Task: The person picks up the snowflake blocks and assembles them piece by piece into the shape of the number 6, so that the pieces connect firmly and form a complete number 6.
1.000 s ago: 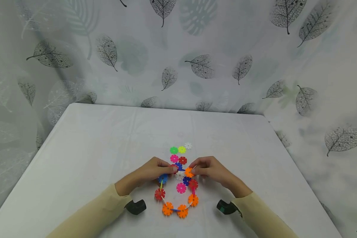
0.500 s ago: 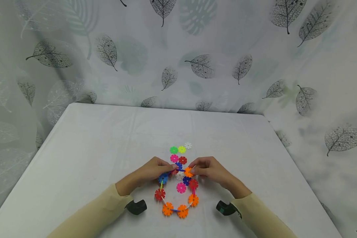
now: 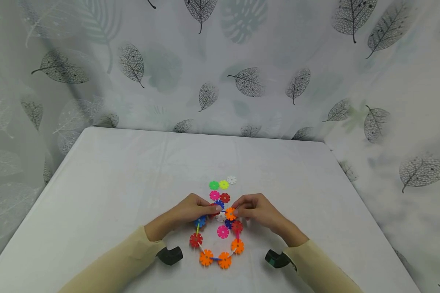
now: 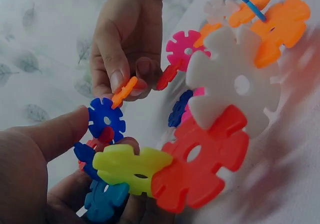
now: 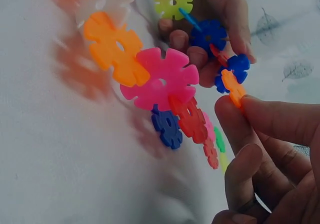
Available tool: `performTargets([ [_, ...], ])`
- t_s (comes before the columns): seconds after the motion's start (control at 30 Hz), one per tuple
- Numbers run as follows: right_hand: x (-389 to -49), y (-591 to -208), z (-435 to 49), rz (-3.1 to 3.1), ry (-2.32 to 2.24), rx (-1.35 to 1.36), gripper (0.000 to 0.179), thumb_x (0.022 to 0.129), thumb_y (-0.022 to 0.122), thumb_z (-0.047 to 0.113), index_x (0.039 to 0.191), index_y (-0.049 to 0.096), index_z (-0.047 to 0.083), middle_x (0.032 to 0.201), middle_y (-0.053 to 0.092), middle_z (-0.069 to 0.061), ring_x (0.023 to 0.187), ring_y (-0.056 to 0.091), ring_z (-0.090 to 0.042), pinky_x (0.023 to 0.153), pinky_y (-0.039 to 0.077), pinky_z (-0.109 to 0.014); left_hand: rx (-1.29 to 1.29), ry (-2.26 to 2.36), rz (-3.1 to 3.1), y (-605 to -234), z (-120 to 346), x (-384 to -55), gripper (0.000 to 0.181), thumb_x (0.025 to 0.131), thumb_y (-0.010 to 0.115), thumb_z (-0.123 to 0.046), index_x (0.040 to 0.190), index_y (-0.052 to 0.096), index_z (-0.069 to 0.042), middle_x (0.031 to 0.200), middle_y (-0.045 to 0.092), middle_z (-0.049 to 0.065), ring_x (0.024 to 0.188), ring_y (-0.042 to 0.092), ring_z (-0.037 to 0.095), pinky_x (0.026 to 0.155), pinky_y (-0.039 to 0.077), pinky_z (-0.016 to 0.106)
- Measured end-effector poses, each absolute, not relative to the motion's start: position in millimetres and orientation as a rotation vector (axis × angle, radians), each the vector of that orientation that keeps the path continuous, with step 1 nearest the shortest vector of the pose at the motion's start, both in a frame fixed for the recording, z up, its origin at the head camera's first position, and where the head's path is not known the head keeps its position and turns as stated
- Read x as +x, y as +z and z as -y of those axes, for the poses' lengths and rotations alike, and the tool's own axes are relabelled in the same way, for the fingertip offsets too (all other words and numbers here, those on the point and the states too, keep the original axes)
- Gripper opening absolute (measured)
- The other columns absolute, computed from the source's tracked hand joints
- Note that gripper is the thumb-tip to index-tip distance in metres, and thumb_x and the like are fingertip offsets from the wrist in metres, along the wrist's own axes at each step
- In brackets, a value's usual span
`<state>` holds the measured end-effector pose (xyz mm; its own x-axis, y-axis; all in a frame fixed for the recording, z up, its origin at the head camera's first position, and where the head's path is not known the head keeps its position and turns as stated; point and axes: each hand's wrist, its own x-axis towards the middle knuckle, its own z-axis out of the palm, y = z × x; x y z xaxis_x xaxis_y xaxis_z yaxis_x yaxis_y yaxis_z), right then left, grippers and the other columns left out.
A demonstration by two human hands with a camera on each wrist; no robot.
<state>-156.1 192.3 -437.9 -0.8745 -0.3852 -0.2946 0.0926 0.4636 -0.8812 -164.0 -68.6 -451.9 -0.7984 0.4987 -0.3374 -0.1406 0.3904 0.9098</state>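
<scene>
Notched plastic snowflake discs are slotted into a curved chain (image 3: 206,258), its loop toward the person. My left hand (image 3: 192,208) grips the chain's far left end, thumb and fingers around a red disc (image 3: 213,209). Beyond that thumb a blue disc (image 4: 106,120) stands out edge-on toward the other hand. My right hand (image 3: 256,208) pinches an orange disc (image 3: 230,213) between thumb and forefinger, its edge right at the blue disc. In the right wrist view the orange disc overlaps the blue disc (image 5: 239,69). The chain's other end, a red disc (image 3: 236,226), lies below the right hand.
Loose discs lie on the white table (image 3: 132,171) beyond and inside the loop, among them green (image 3: 214,185), yellow (image 3: 224,184), white (image 3: 232,179) and pink (image 3: 223,232). Black wrist-worn devices (image 3: 170,255) sit under both sleeves. A leaf-printed curtain hangs behind.
The orange disc in my right hand has shifted slightly left toward the blue disc. My left thumb has slid a little to the right. The chain has moved slightly left.
</scene>
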Motion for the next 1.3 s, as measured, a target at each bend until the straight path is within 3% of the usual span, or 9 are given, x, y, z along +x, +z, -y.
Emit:
performTargets([
  [0.23, -155, -443, -187, -2.291, -1.415, -0.196, 0.020, 0.091, 0.076, 0.021, 0.106, 0.074, 0.006, 0.088, 0.074, -0.005, 0.077, 0.062, -0.024, 0.068, 0.051, -0.032, 0.293, 1.551, -1.938, -455, 69, -162, 0.042, 0.096, 0.070, -0.041, 0.088, 0.076, 0.001, 0.060, 0.059, 0.004, 0.051, 0.054, 0.013, 0.058, 0.045, 0.024],
  [0.77, -154, -445, -181, -2.288, -1.430, -0.030, 0.017, 0.091, 0.077, 0.018, 0.104, 0.077, 0.006, 0.089, 0.074, -0.004, 0.075, 0.061, -0.022, 0.067, 0.048, -0.031, 0.233, 1.600, -1.847, -458, 68, -162, 0.041, 0.097, 0.070, -0.037, 0.092, 0.076, 0.004, 0.067, 0.064, 0.006, 0.056, 0.062, 0.015, 0.062, 0.054, 0.025],
  [1.07, -155, -445, -182, -2.294, -1.425, -0.049, 0.023, 0.091, 0.077, 0.024, 0.108, 0.077, 0.008, 0.091, 0.075, -0.004, 0.074, 0.060, -0.021, 0.068, 0.049, -0.031, 0.227, 1.570, -1.854, -458, 71, -163, 0.045, 0.096, 0.069, -0.041, 0.090, 0.076, 0.003, 0.065, 0.065, 0.008, 0.058, 0.065, 0.016, 0.075, 0.055, 0.029],
  [1.3, -155, -446, -186, -2.290, -1.432, -0.109, 0.026, 0.091, 0.077, 0.025, 0.111, 0.077, 0.009, 0.090, 0.075, -0.005, 0.073, 0.061, -0.022, 0.066, 0.049, -0.030, 0.221, 1.593, -1.837, -457, 69, -163, 0.043, 0.096, 0.069, -0.041, 0.096, 0.075, 0.002, 0.075, 0.069, 0.010, 0.062, 0.067, 0.017, 0.070, 0.058, 0.029],
])
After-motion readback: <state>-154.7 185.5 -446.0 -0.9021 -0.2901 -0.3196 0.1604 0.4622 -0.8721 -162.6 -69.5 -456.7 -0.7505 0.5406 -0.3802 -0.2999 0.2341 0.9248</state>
